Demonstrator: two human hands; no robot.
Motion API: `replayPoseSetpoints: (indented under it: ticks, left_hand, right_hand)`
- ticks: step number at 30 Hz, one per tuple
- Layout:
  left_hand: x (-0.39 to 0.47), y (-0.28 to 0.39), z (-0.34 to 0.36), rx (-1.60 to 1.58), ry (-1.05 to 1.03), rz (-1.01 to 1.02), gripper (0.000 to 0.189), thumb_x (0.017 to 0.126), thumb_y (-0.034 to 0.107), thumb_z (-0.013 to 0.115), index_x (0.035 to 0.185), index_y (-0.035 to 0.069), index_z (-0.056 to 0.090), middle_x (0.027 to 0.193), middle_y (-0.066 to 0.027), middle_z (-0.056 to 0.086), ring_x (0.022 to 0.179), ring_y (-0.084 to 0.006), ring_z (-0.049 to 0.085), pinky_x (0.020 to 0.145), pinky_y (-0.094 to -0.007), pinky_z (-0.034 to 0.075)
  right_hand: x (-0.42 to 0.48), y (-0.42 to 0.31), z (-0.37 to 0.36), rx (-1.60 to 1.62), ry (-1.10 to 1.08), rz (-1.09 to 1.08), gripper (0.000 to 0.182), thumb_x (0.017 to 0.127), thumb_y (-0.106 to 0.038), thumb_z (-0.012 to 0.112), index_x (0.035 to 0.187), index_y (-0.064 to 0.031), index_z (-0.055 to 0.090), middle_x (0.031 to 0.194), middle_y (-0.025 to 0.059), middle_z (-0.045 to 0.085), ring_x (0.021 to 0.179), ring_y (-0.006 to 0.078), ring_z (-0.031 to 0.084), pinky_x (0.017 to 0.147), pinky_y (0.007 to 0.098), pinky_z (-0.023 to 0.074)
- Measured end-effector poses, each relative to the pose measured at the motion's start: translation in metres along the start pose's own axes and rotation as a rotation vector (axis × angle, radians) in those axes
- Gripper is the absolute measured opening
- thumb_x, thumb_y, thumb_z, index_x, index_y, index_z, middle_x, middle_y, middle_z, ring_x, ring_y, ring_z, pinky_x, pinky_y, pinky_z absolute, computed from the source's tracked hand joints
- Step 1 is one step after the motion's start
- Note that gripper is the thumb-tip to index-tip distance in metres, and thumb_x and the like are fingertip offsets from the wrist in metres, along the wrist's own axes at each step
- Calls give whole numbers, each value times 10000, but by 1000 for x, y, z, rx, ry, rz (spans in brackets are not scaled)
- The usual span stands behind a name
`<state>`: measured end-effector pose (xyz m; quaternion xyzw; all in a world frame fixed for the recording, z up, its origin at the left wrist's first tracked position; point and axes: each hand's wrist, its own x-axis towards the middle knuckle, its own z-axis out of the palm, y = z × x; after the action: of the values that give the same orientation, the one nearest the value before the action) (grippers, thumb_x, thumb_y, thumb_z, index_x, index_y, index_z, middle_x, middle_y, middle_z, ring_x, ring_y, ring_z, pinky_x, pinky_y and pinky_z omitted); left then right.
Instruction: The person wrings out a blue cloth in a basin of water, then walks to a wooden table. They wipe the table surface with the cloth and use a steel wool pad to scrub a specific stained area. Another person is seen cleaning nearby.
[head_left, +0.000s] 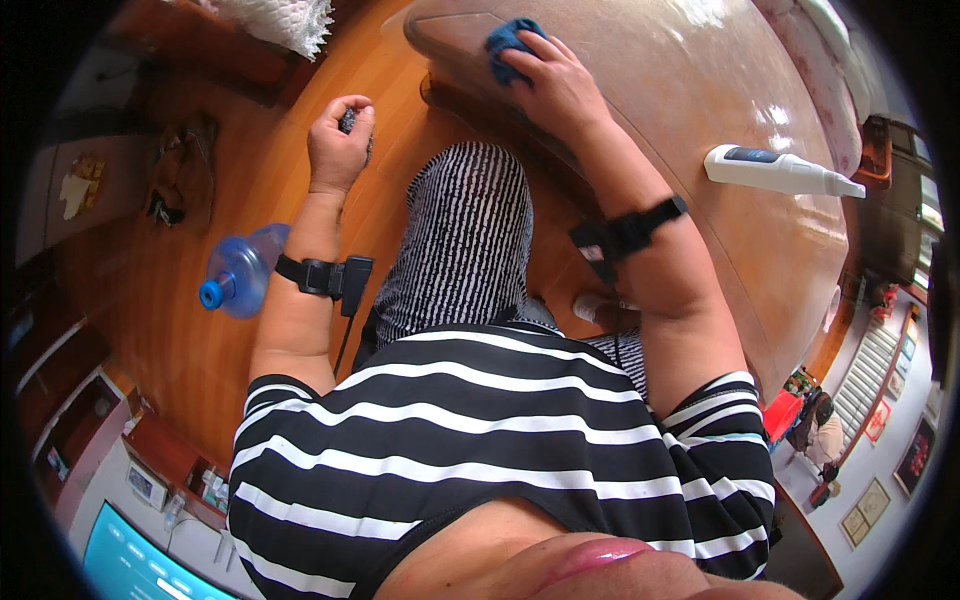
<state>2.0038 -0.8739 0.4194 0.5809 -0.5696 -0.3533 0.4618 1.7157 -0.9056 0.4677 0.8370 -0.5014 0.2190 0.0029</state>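
Note:
My right hand (559, 86) presses a blue cloth (512, 51) on the clear cover near the rounded corner of a table (675, 97). Its fingers are bent over the cloth. My left hand (341, 142) is closed around a dark grey, rough-textured scrubber (347, 121), held above the wooden floor to the left of the table; most of the scrubber is hidden in the palm. A white plastic bottle (772, 169) with a narrow nozzle lies on the tabletop, to the right of my right forearm. Each forearm wears a black strap with a small device.
A large blue water jug (244, 270) lies on the wooden floor (187, 330) beside my left forearm. White lace fabric (281, 22) hangs at the top left. A covered sofa (821, 82) stands beyond the table's far edge. A red object (781, 414) is at the lower right.

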Motion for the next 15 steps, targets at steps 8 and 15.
replayPoseSetpoints:
  ticks: [8, 15]
  left_hand:
    - [-4, -25, -9, -21, -31, -97, 107, 850, 105, 625, 912, 20, 646, 801, 18, 595, 694, -49, 527, 627, -202, 448]
    - [0, -11, 21, -11, -107, 14, 103, 844, 111, 623, 905, 30, 641, 768, 2, 603, 686, -63, 544, 627, -219, 459]
  right_hand:
    - [-81, 9, -52, -201, -83, 108, 394, 725, -140, 639, 1112, -207, 604, 1235, 144, 497, 1110, 405, 482, 917, 468, 446]
    - [-6, 5, -17, -272, -20, 112, 383, 751, -145, 603, 1128, -211, 620, 1269, 167, 474, 1146, 383, 467, 946, 459, 419]
